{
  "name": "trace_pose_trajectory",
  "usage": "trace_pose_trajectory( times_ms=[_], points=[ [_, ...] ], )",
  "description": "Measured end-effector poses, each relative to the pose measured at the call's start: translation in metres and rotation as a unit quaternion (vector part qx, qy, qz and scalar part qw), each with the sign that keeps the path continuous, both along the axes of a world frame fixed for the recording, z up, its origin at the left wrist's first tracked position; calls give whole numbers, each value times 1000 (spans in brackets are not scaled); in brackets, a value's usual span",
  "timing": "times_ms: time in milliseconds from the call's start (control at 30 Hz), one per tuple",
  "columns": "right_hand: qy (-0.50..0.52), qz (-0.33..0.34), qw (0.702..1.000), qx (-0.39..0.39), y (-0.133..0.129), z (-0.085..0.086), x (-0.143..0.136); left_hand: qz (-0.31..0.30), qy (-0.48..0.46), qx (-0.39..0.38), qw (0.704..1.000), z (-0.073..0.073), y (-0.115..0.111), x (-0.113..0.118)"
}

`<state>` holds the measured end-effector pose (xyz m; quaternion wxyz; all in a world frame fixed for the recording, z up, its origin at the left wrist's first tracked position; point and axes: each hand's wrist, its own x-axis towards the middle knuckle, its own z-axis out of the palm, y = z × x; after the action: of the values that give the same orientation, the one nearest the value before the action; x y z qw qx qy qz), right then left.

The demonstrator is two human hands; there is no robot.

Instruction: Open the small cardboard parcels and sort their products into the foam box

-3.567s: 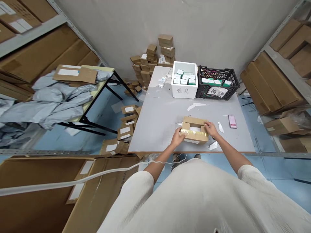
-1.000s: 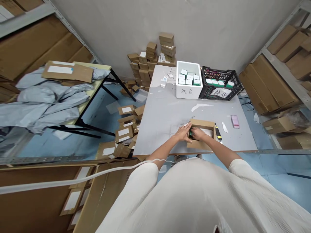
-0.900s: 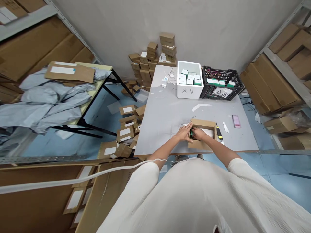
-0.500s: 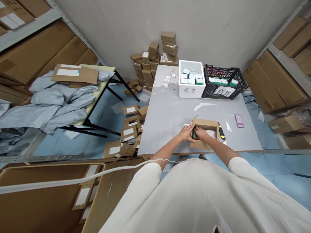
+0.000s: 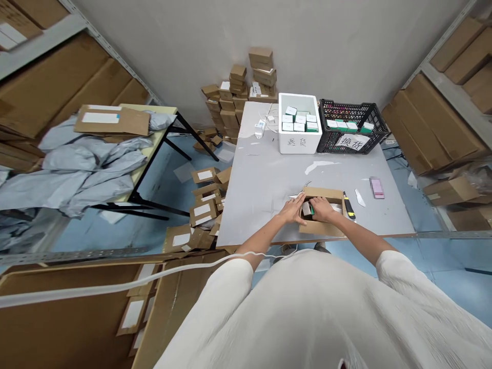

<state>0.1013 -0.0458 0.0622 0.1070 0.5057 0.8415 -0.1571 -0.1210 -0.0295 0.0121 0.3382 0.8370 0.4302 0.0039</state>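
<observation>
Item 1: small box (image 5: 306,209), one, green with a pale face; lies inside the left part of the open cardboard box, between the two hands. Handling, by judgement: light, stiff, somewhat slippery, thin card that a hard squeeze may dent; best held by two opposite sides, thumb against fingers

Item 2: cardboard box (image 5: 323,192), one, brown, flaps apart, on the table (image 5: 261,195) near its front edge. Handling, by judgement: light, fairly stiff walls, softer flaps; best steadied at an end wall

Item 3: right hand (image 5: 322,209), reaching into the cardboard box, fingers bent down just to the right of the small box; fingertips hidden, so firmness of any grip cannot be told

Item 4: left hand (image 5: 292,210), thumb and fingers spread wide against the cardboard box's left end, small box just beyond them

Item 5: knife (image 5: 349,205), black and yellow, just right of the cardboard box
</observation>
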Motion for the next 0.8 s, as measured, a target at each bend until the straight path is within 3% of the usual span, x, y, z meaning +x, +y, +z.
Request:
trace_pose_trajectory(
  times_ms=[167,367,567,800],
  points=[
    [58,-74,995,14,-5,22,17,-3,-11,7,1000,-1,1,-3],
    [162,-160,974,26,-8,31,25,-2,-10,5,1000,5,1,-7],
    [270,-219,936,63,-3,45,29,2,-27,-7,1000,3,3,-8],
    [361,-270,889,82,12,73,47,-2,-34,-10,999,-3,6,-10]
  ],
)
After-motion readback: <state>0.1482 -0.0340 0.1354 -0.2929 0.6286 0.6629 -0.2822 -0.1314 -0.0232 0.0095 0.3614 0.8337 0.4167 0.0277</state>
